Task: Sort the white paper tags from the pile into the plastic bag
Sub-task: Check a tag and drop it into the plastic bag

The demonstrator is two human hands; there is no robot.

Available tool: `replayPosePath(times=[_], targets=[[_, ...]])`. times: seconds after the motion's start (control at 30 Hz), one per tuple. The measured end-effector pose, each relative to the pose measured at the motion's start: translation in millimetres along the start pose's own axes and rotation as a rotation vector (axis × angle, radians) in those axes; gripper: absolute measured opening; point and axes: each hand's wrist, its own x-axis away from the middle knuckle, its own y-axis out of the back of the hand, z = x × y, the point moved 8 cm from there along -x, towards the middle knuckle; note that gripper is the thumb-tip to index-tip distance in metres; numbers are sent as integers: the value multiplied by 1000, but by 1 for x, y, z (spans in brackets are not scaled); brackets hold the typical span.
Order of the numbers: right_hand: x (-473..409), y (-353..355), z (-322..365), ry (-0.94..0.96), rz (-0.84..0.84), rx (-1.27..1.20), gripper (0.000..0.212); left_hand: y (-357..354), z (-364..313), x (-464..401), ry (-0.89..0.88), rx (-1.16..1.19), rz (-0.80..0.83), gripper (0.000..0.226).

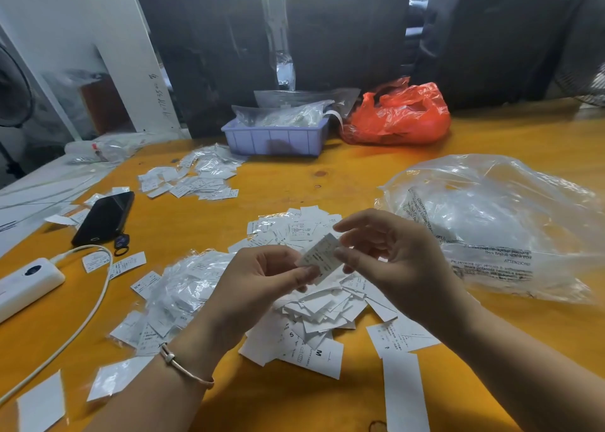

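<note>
Bagged tags in lilac tray; clear plastic bag beside tag pile.

white paper tags showing black print, orange-yellow tabletop glowing, clear plastic bag carrying dark lettering, red-orange bag shining, lavender bin sitting, black phone lying, white power bank resting

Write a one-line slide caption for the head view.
Both hands, left hand and right hand, pinch one white tag above the tag pile, clear plastic bag at right.
</note>
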Motion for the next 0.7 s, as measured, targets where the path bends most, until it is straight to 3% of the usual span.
replayPosePath(times=[0.37, 0.7], targets=[[6, 1, -2, -9, -137, 6, 9, 4, 4, -2, 37, 124, -25, 16], [5, -15, -6, -43, 43, 30, 7, 3, 8, -2, 60, 155, -9, 22]])
